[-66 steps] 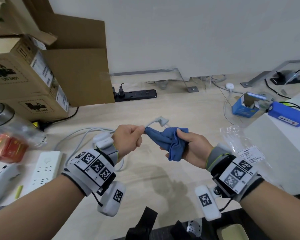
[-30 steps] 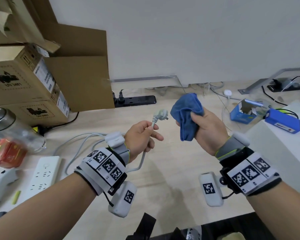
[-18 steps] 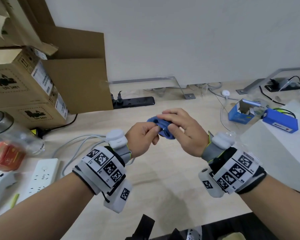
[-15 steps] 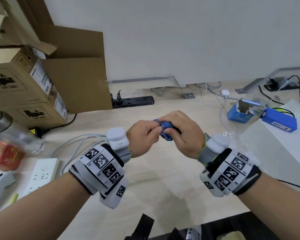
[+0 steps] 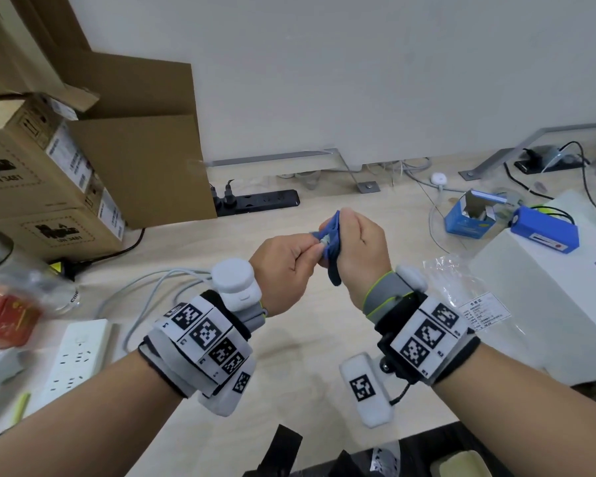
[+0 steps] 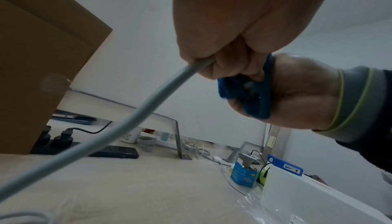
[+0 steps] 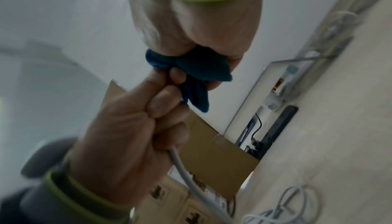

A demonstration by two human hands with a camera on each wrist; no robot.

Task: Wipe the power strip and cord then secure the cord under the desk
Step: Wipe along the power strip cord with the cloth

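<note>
Plain white wall (image 5: 358,63), lt wood desk (image 5: 307,366)

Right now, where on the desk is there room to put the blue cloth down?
The widest bare wood is below the hands, between the white power strip and the white box. A narrower strip runs in front of the black power strip. The left edge, and around the small blue box, is crowded.

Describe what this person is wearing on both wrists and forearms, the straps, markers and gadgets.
Both forearms are bare, no sleeves. Each wrist carries a grey knitted wristband edged in lime green, then a wide black-and-white strap printed with square black-and-white coded markers. A rounded white plastic device sits on top of the left wrist. Below the right wrist hangs a white marker-tagged camera pod with a thin black cable.
</note>
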